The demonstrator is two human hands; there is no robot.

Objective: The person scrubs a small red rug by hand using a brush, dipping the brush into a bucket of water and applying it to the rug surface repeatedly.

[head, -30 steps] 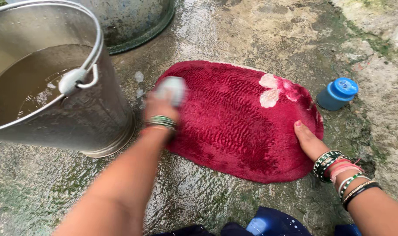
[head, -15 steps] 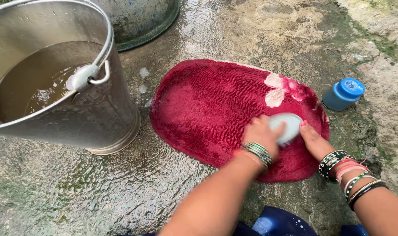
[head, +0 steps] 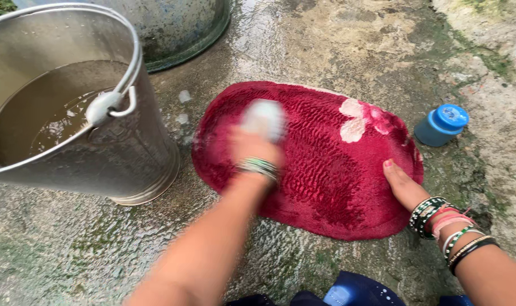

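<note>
Lying flat on the wet concrete floor [head: 303,45] is one oval red mat [head: 320,170] with a single pale flower pattern near its far right edge. Two hands are in view, both belonging to the person wearing the camera. Left hand [head: 255,146] is blurred; it is closed around one pale, rounded scrubbing object [head: 263,118], gripping it from behind and pressing it onto the left-centre part of the mat. One band of green bangles sits on the left wrist. Right hand [head: 402,182] rests on the mat's near right edge, fingers together and extended flat against the pile, palm down, holding nothing. Several bangles in green, pink and dark tones are stacked on the right wrist. One metal bucket [head: 128,153] stands on the floor just left of the mat, close to its edge but whether it touches cannot be told; it holds murky water and its single handle lies against the near rim. One larger metal tub [head: 173,28] stands behind the bucket, partly cut off by the top edge. One small blue lidded container [head: 441,125] stands upright on the floor just beyond the mat's right end. Dark blue fabric [head: 348,292] shows at the bottom edge.
</note>
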